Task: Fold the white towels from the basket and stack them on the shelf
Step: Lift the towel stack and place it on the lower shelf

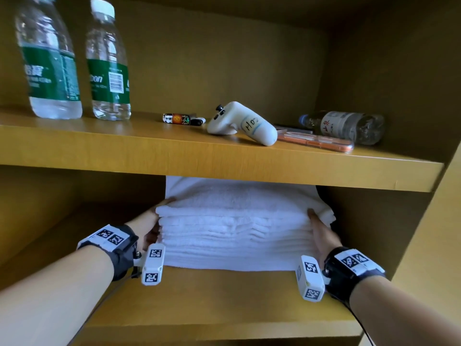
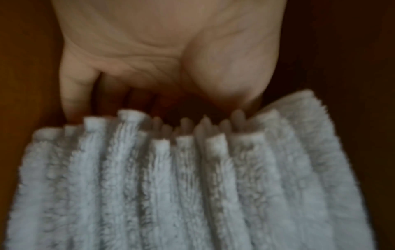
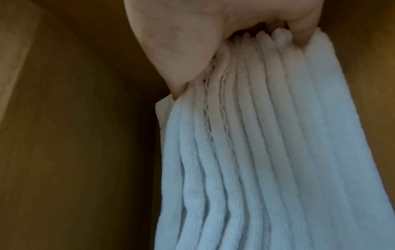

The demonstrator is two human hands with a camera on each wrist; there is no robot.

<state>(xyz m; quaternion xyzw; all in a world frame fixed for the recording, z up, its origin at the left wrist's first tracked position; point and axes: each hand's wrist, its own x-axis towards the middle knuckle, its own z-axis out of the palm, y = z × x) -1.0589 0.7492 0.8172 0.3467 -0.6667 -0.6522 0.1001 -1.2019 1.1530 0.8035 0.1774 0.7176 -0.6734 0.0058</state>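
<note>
**Stack of towels held between both hands on the lower shelf**

Left to right: left hand (image 1: pixel 149 226) flat against the left end of the towel stack (image 1: pixel 234 228), thumb lying over the top towel, fingers running along the side, not pinching in the left wrist view. Stack between the two grips, long axis running left to right, folded edges facing outward, resting on the lower shelf (image 1: pixel 224 300) and set back from its front edge. Right hand (image 1: pixel 321 233) pressed to the right end, fingers hidden behind the towels, thumb up near a loose corner that sticks out past the rest; whether straight or curled, cannot tell. Both hands equally near.

Little headroom: top towel close under the upper shelf (image 1: pixel 174 156), which carries two water bottles (image 1: pixel 107 61), a white controller (image 1: pixel 242 123) and a lying bottle (image 1: pixel 346 126). Bare wood either side, more room to the left. Likely next: squaring or pushing back.
</note>
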